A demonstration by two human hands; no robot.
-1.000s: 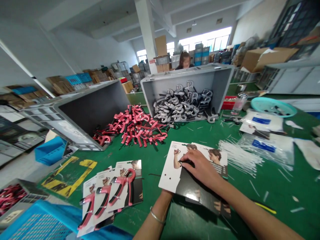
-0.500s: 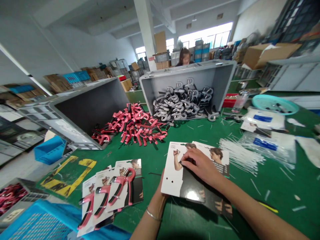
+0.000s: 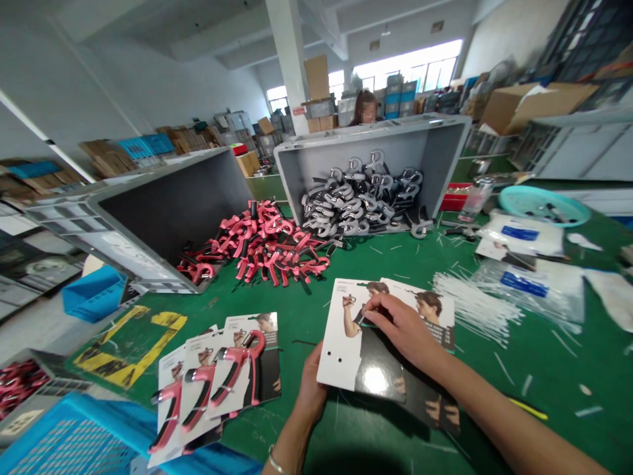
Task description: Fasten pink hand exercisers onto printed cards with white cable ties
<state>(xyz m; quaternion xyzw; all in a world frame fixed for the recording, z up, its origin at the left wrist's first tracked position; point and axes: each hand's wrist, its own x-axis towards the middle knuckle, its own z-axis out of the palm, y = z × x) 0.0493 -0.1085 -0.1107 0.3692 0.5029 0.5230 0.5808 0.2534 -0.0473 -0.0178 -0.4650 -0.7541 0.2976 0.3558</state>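
Observation:
My left hand grips the lower left edge of a printed backing card, its fingers mostly hidden beneath. Two small holes show on the card's white lower part. Over the card's middle, my right hand is closed in a pinch. A thin pale strip, which looks like a cable tie, shows at its fingertips. Another backing card lies partly under the right hand. To the left, several cards with pink hand grips fastened on them overlap each other.
Pink hand grips spill from a tipped grey crate. Grey hand grips fill another crate. White cable ties, plastic bags and a turquoise tray are at right. A blue basket stands front left. A person sits behind.
My right fingertips have lifted slightly from the card, and the pale strip now shows between them. My left hand still holds the card, its wrist a little lower and further left.

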